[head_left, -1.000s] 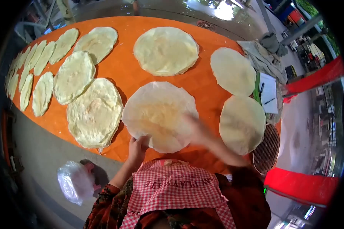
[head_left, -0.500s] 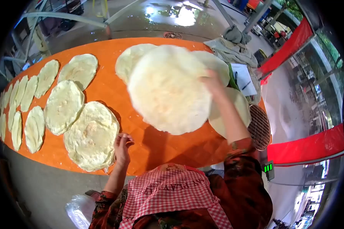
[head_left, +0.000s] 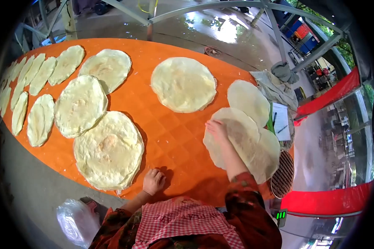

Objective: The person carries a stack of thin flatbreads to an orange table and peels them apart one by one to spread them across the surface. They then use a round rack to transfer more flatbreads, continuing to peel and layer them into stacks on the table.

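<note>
- head view: my right hand (head_left: 217, 129) lies on the thin round sheet (head_left: 241, 135) at the table's right; i cannot tell whether the fingers pinch it or only press.
- it overlaps the far sheet (head_left: 249, 99) and near sheet (head_left: 270, 153), so dragging could crease or tear all three, thin as they look, or make them cling.
- a rightward slip could push the near sheet onto the dark ridged disc (head_left: 283, 174).
- my left hand (head_left: 154, 181), well apart, rests curled on the orange table (head_left: 176, 153); a careless sweep left could crumple the thick round (head_left: 109, 153).
</note>
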A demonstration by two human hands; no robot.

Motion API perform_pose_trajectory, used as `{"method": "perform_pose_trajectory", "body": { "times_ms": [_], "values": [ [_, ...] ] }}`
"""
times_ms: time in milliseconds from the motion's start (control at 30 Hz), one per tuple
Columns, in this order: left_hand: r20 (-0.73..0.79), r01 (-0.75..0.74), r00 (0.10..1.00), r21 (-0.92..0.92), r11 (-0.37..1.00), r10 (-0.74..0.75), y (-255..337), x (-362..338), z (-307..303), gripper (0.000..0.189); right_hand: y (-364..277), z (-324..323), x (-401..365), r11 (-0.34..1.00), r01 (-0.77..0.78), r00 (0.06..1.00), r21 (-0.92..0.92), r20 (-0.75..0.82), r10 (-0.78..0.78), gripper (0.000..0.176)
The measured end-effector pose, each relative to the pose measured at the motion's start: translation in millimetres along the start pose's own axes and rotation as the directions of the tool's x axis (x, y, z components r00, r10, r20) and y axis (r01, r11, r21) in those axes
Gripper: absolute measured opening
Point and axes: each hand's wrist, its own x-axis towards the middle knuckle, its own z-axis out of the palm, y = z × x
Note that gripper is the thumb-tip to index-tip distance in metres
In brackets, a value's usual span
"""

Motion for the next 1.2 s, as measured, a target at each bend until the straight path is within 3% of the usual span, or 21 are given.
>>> {"method": "perform_pose_trajectory", "body": {
  "times_ms": [100, 200, 233, 333, 367, 467, 533, 567, 600, 633, 667, 733, 800, 867, 900, 933, 1000, 1067, 1133, 1167, 1200],
  "values": [
    [0.035, 0.007, 0.999, 0.037, 0.999, -0.009, -2.3, 5.7, 1.4, 0.017, 12.6, 32.2, 94.5, 0.999, 0.031, 0.954, 0.015, -0.299, -0.025, 0.032],
    [0.072, -0.024, 0.997, 0.078, 0.997, 0.018, -1.8, 11.1, 0.3, 0.020, 20.4, 34.2, 173.0, 0.959, -0.067, 0.880, -0.277, -0.469, -0.074, 0.041],
    [0.082, -0.022, 0.997, 0.090, 0.996, 0.014, -1.8, 13.6, -0.6, 0.021, -0.5, 51.7, 157.1, 0.988, -0.056, 0.868, -0.141, -0.497, -0.022, 0.024],
    [0.101, -0.007, 0.995, 0.090, 0.996, -0.002, 1.8, 14.8, -2.2, 0.022, -16.7, 63.1, 165.6, 0.972, -0.194, 0.876, 0.134, -0.423, 0.233, 0.021],
    [0.103, -0.010, 0.995, 0.079, 0.997, 0.002, 1.8, 16.1, -4.2, 0.023, -18.0, 60.4, 179.1, 0.934, -0.328, 0.829, 0.140, -0.431, 0.356, 0.024],
    [0.126, 0.027, 0.991, 0.054, 0.998, -0.033, -2.2, 15.1, -4.5, 0.026, -48.6, 76.9, 169.2, 0.953, -0.282, 0.888, 0.107, -0.346, 0.302, 0.032],
    [0.136, 0.044, 0.990, 0.036, 0.998, -0.049, -5.4, 11.9, -5.7, 0.027, -73.2, 89.5, 198.4, 0.958, -0.193, 0.930, -0.211, -0.350, 0.110, 0.042],
    [0.133, 0.041, 0.990, 0.025, 0.999, -0.044, -6.6, 11.1, -5.8, 0.027, -89.2, 102.2, 203.9, 0.962, 0.076, 0.976, -0.263, -0.179, -0.126, 0.042],
    [0.133, 0.037, 0.990, 0.011, 0.999, -0.038, -5.9, 9.1, -6.5, 0.027, -108.4, 116.5, 207.1, 0.901, 0.341, 0.935, -0.268, -0.002, -0.354, 0.043],
    [0.122, 0.032, 0.992, -0.014, 0.999, -0.030, -3.6, 10.9, -10.7, 0.027, -131.6, 133.5, 214.4, 0.840, 0.432, 0.901, -0.329, 0.105, -0.422, 0.040],
    [0.108, 0.022, 0.994, -0.030, 0.999, -0.019, -3.0, 11.6, -12.4, 0.026, -174.2, 171.2, 171.4, 0.752, 0.423, 0.897, -0.506, 0.119, -0.425, 0.037],
    [0.083, 0.004, 0.997, -0.061, 0.998, 0.001, -6.5, 7.5, -13.0, 0.024, -222.6, 224.4, 117.4, 0.511, 0.666, 0.737, -0.543, 0.375, -0.562, 0.035],
    [0.155, 0.110, 0.984, -0.186, 0.976, -0.081, -14.7, 2.6, -14.1, 0.024, -241.9, 275.8, 25.8, 0.200, 0.692, 0.633, -0.693, 0.450, -0.629, 0.026],
    [0.217, 0.386, 0.919, -0.666, 0.638, -0.329, -30.6, 1.9, -10.7, 0.030, -224.7, 306.6, -53.1, 0.028, 0.745, 0.548, -0.666, 0.589, -0.594, 0.020],
    [0.279, 0.436, 0.852, -0.847, 0.303, -0.444, -31.5, 11.6, -38.2, 0.037, -209.3, 316.4, -94.5, -0.009, 0.738, 0.577, -0.675, 0.639, -0.509, 0.023],
    [0.376, 0.399, 0.769, -0.914, -0.071, -0.517, -33.7, 26.6, -76.7, 0.044, -186.2, 321.6, -131.5, -0.042, 0.733, 0.604, -0.678, 0.679, -0.416, 0.026],
    [0.323, 0.024, 0.735, -0.891, -0.453, -0.596, -44.1, 42.2, -137.7, 0.057, -116.8, 320.5, -185.2, -0.015, 0.790, 0.572, -0.613, 0.745, -0.343, 0.031],
    [0.279, -0.070, 0.776, -0.854, -0.516, -0.566, -69.2, 33.7, -171.5, 0.069, -35.7, 312.1, -215.8, -0.015, 0.833, 0.542, -0.553, 0.821, -0.179, 0.033],
    [0.336, -0.016, 0.830, -0.783, -0.622, -0.444, -87.1, 16.9, -184.6, 0.069, 53.5, 297.9, -226.5, 0.065, 0.844, 0.534, -0.532, 0.845, -0.017, 0.039],
    [0.438, -0.001, 0.738, -0.759, -0.651, -0.513, -112.2, -19.7, -157.9, 0.066, 83.6, 291.9, -245.2, 0.141, 0.847, 0.513, -0.513, 0.857, 0.036, 0.041],
    [0.425, -0.015, 0.740, -0.765, -0.644, -0.522, -113.8, -30.6, -155.4, 0.065, 96.8, 286.8, -252.6, 0.199, 0.846, 0.493, -0.494, 0.868, 0.058, 0.043]
  ]
}}
